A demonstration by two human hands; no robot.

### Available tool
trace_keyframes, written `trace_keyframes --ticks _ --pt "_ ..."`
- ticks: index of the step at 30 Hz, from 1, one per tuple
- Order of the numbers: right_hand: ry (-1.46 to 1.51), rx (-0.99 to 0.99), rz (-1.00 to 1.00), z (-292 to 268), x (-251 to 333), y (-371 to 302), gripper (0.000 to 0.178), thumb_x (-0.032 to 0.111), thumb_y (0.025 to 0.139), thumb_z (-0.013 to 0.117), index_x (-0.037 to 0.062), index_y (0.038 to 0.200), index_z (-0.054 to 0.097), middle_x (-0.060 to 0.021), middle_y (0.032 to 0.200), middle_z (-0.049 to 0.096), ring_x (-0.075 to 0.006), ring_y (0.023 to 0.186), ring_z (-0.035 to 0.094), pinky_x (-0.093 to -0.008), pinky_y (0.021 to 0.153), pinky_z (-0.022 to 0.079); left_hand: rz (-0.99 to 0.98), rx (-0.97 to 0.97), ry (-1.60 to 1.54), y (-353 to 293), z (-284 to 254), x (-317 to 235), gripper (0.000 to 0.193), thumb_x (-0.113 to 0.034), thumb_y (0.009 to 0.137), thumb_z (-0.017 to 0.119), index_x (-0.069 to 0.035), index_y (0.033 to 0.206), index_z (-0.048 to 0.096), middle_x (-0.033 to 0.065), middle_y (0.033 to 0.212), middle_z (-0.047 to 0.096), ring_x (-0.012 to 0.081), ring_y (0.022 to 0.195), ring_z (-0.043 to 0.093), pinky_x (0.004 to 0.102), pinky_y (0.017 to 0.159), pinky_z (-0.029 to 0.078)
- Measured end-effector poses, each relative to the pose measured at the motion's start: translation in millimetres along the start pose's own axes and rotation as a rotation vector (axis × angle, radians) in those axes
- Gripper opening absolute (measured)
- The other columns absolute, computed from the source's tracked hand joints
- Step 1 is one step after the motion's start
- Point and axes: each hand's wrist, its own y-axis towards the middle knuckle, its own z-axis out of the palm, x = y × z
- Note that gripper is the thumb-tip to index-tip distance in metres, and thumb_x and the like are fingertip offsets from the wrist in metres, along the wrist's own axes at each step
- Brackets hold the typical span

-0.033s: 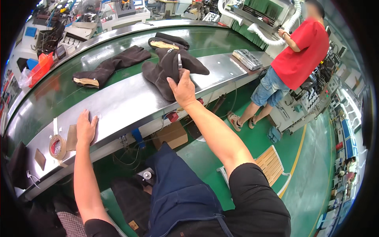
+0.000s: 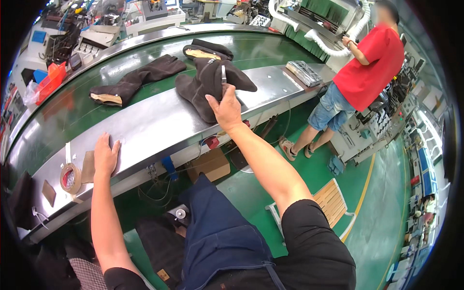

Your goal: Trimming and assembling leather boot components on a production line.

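The left hand (image 2: 105, 154) lies flat, palm down, thumb spread apart. Ahead and to its right, the right hand (image 2: 227, 108) grips with curled fingers.

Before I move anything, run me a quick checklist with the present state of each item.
1. Right hand on the dark boot: ok, thumb against it.
2. Pale slim strip gripped by the fingers or merely beside them: cannot tell.
3. Left hand resting on the metal ledge: ok.
4. Ledge free of loose items near the left hand: not ok; tape roll and brown card lie there.
5. Co-worker in red apart from the boot: ok.
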Motion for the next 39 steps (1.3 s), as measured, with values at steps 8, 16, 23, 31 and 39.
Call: trace_keyframes --ticks 8,16,23,31,39 --pt "0.456 -0.141 0.209 -17 12 -76 0.029 0.017 0.105 0.067 0.0014 0.124 0.05 -0.0058 0.103 0.06 -0.0133 0.08 0.057 -0.0307 0.074 0.052 0.064 -0.096 0.046 -10 -3 9 0.044 -0.028 0.097 0.068 0.003 0.127 0.059 0.0266 0.135 0.06 0.0449 0.13 0.053 0.0526 0.113 0.042" --pt "-0.154 0.454 -0.316 69 84 -36 0.032 0.019 0.094 0.076 0.0039 0.12 0.066 -0.0165 0.111 0.071 -0.0393 0.102 0.068 -0.0456 0.082 0.056 0.063 -0.191 0.142 -13 -14 6 0.036 -0.031 0.094 0.071 0.003 0.108 0.069 0.0246 0.126 0.067 0.0394 0.125 0.06 0.0492 0.11 0.046" --pt "-0.321 0.566 -0.262 146 72 -19 0.045 0.033 0.097 0.071 0.0051 0.132 0.066 -0.0134 0.135 0.067 -0.0345 0.128 0.058 -0.0502 0.105 0.045 0.057 -0.148 0.037 -8 -15 -5 0.046 -0.026 0.094 0.071 0.005 0.128 0.064 0.0251 0.132 0.065 0.0401 0.13 0.057 0.0481 0.115 0.043" --pt "-0.296 0.552 -0.277 151 72 -18 0.039 0.028 0.095 0.072 0.0035 0.125 0.069 -0.0155 0.136 0.068 -0.0358 0.127 0.059 -0.0486 0.106 0.046 -0.008 -0.163 -0.04 69 35 -19 0.074 -0.03 0.094 0.074 0.007 0.15 0.045 0.0294 0.151 0.05 0.0433 0.143 0.045 0.0491 0.12 0.037" --pt "-0.286 0.568 -0.247 146 60 -13 0.04 0.027 0.093 0.072 0.0043 0.126 0.068 -0.0147 0.136 0.067 -0.0332 0.128 0.058 -0.0484 0.107 0.043 -0.369 -0.16 -0.23 166 63 -41 0.067 -0.034 0.087 0.08 -0.015 0.148 0.059 0.0308 0.147 0.052 0.0442 0.137 0.051 0.0488 0.115 0.044"
